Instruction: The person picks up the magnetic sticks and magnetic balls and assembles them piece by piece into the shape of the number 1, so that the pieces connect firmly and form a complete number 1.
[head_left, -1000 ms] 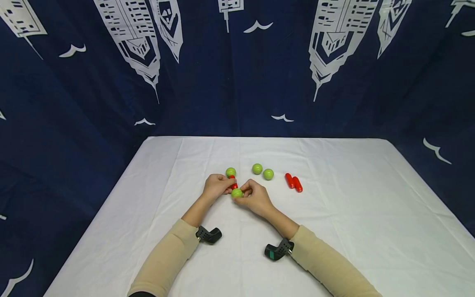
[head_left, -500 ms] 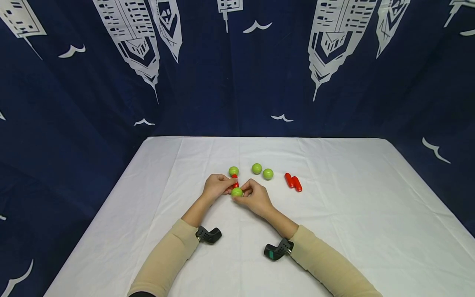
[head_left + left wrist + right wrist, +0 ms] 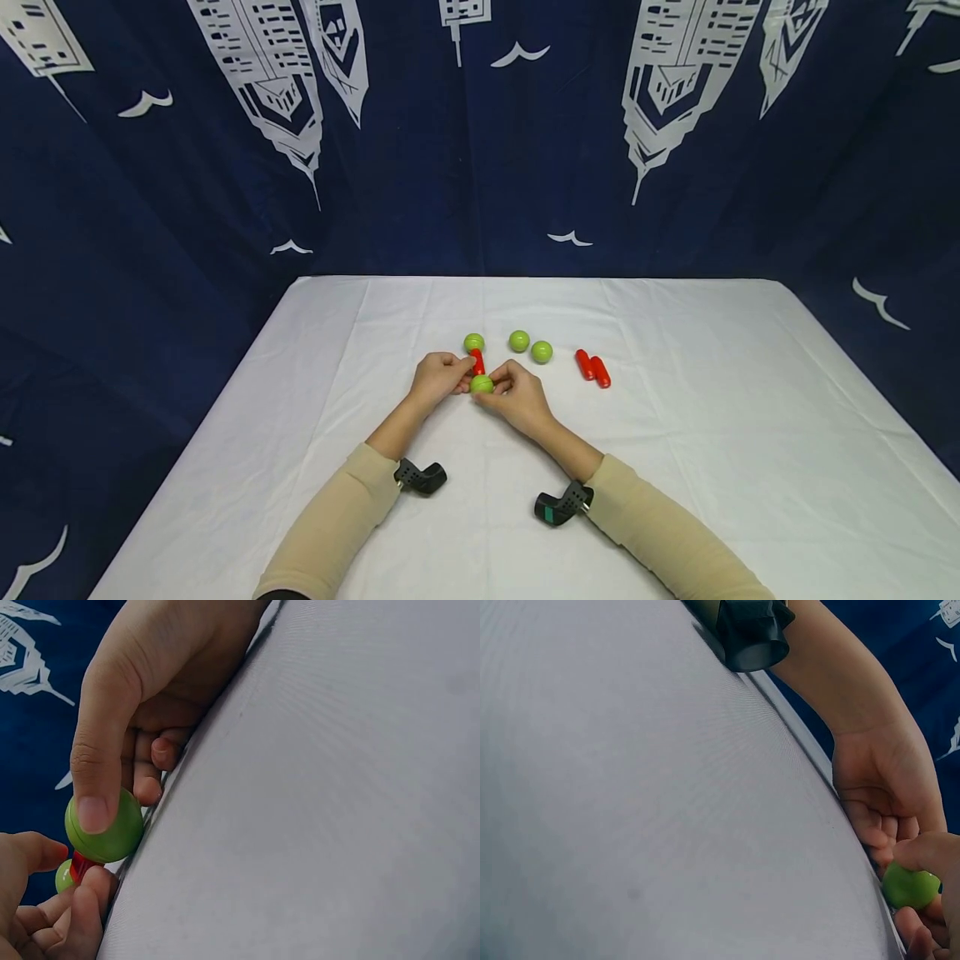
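A red rod (image 3: 477, 362) with rounded sides joins two green balls, forming a dumbbell shape. My left hand (image 3: 441, 377) pinches the rod between thumb and fingers, from the left. The near green ball (image 3: 482, 384) is held by my right hand (image 3: 519, 402), whose thumb presses on it in the left wrist view. At the far end of the rod sits the other green ball (image 3: 474, 342), untouched by either hand. In the right wrist view the held green ball (image 3: 910, 885) shows between thumb and fingers, while the rod is hidden there.
Two loose green balls (image 3: 519, 340) lie beyond my right hand on the white tablecloth (image 3: 720, 433). Farther right, two red rods (image 3: 586, 364) lie side by side. A dark blue patterned curtain (image 3: 480, 167) hangs behind the table.
The joined rod and balls have shifted slightly away and to the right, and the far ball has swung a little rightward. Both hands keep nearly the same place.
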Demonstrator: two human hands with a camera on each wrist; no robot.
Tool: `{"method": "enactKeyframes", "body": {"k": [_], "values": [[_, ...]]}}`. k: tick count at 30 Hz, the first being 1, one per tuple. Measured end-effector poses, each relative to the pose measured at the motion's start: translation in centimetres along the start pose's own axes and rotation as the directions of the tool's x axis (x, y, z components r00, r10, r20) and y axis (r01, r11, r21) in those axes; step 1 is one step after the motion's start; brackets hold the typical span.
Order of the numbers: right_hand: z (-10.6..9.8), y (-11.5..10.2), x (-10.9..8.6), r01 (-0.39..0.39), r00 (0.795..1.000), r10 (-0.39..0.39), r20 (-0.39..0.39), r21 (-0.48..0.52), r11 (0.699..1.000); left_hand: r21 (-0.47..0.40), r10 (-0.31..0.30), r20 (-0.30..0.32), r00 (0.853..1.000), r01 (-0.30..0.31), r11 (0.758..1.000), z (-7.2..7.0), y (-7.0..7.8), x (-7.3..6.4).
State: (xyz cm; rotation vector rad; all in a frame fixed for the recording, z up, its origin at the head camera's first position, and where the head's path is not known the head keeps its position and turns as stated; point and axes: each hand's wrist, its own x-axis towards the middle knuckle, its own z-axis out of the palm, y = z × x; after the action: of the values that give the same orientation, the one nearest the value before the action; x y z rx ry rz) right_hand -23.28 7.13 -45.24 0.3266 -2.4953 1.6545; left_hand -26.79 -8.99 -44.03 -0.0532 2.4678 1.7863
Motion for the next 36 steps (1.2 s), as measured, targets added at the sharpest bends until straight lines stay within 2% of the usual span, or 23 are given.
{"method": "enactKeyframes", "body": {"k": [8, 17, 21, 27, 36], "values": [[0.0, 0.0, 0.0, -0.017, 1.0, 0.017, 0.002, 0.008, 1.0, 0.057, -0.006, 0.031, 0.999, 0.004, 0.998, -0.4, 0.4, -1.1], [0.0, 0.2, -0.1, 0.013, 1.0, -0.014, 0.014, 0.015, 1.0, 0.168, 0.035, 0.086, 0.996, -0.049, 0.985, -0.6, 0.9, -2.4], [-0.1, 0.1, -0.1, 0.008, 1.0, -0.008, 0.008, 0.016, 1.0, 0.197, 0.032, 0.101, 0.994, -0.051, 0.979, -0.4, 1.0, -2.5], [-0.2, 0.1, -0.1, 0.008, 1.0, -0.008, 0.004, 0.018, 1.0, 0.258, 0.06, 0.095, 0.994, -0.083, 0.963, -0.1, 1.1, -2.4], [-0.2, 0.1, -0.1, 0.013, 1.0, -0.013, -0.002, 0.02, 1.0, 0.277, 0.083, 0.087, 0.993, -0.104, 0.955, 0.1, 1.2, -2.3]]}}
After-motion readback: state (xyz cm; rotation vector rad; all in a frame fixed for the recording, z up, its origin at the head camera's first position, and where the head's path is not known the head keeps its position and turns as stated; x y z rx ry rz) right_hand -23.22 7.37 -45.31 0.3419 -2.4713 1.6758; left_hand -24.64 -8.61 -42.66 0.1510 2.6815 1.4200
